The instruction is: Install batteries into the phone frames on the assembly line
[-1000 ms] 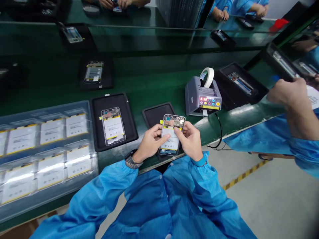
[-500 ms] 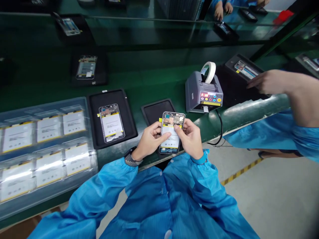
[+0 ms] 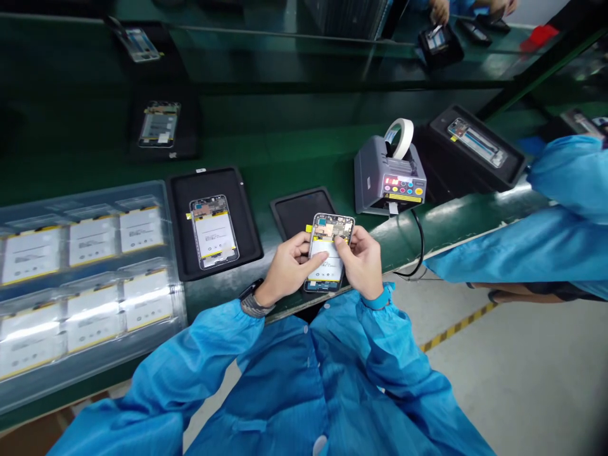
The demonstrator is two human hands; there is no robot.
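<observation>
1. The green desk [image 3: 294, 149] was shiny; below it, the pale floor [image 3: 513, 361] carried a striped line [image 3: 458, 326].
2. The clear tray [image 3: 178, 301] contained white batteries [image 3: 90, 242]; the black tray [image 3: 247, 235] contained one opened phone [image 3: 213, 235].
3. The left hand [image 3: 289, 269] and the right hand [image 3: 364, 265] pinched a second phone [image 3: 327, 271] near the desk's front edge.

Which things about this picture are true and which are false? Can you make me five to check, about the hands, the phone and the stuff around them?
1. The left hand and right hand both hold the phone. True.
2. The tape machine has a white roll on top. True.
3. The clear tray holds only one white pack. False: it holds several.
4. The tape machine is left of the clear tray. False: it is to the right.
5. The phone's circuit board shows. True.
</observation>
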